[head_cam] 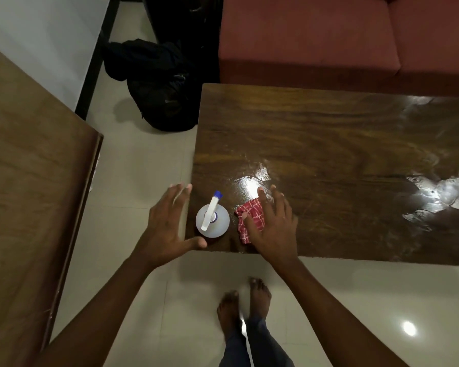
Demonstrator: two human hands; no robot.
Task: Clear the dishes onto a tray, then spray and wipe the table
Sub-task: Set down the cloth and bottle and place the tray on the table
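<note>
A clear spray bottle (213,219) with a white trigger head and blue nozzle stands near the left front corner of the dark wooden table (329,154). My left hand (170,223) hovers just left of the bottle, fingers spread and straight, holding nothing. Right of the bottle lies a crumpled red-and-white checked cloth (245,221). My right hand (270,223) lies flat on the cloth with its fingers straight, pressing it onto the tabletop. Wet glossy streaks show on the table beyond the cloth and at the far right.
A red sofa (316,41) stands behind the table. A black bag (159,88) lies on the tiled floor at the table's left rear corner. A brown wooden surface (29,181) fills the left side. My bare feet (244,303) are on the floor below the table edge.
</note>
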